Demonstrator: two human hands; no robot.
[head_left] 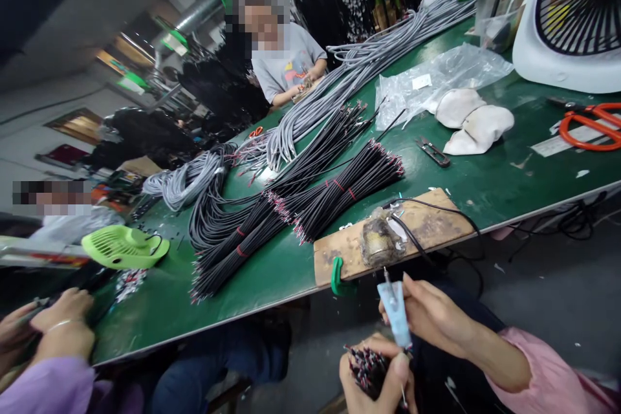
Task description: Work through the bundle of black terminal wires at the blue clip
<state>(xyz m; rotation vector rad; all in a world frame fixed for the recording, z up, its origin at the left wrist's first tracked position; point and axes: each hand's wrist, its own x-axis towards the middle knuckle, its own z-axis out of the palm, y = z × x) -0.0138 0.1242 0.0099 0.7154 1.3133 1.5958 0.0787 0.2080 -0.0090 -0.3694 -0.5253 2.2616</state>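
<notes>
My left hand (376,378) is wrapped around a bundle of black cables (369,367) with red and white wire ends pointing up, below the table's front edge. Just above it, the fingers of my right hand (436,317) close around a light blue tapered piece (396,314), with fingertips showing on its far side. The wide end of this piece sits by the metal shaft (387,277) of a small motor (379,240). That motor is fixed on a wooden board (339,252) at the table edge. The blue piece's lower tip reaches the left thumb; what exactly it is stays unclear.
Tied black cable bundles (349,187) and grey cables (310,113) lie across the green table (495,187). A green clamp (336,275) grips the board. Orange scissors (589,126), snips (433,151) and a white fan (572,32) are at right. Co-workers sit left and across.
</notes>
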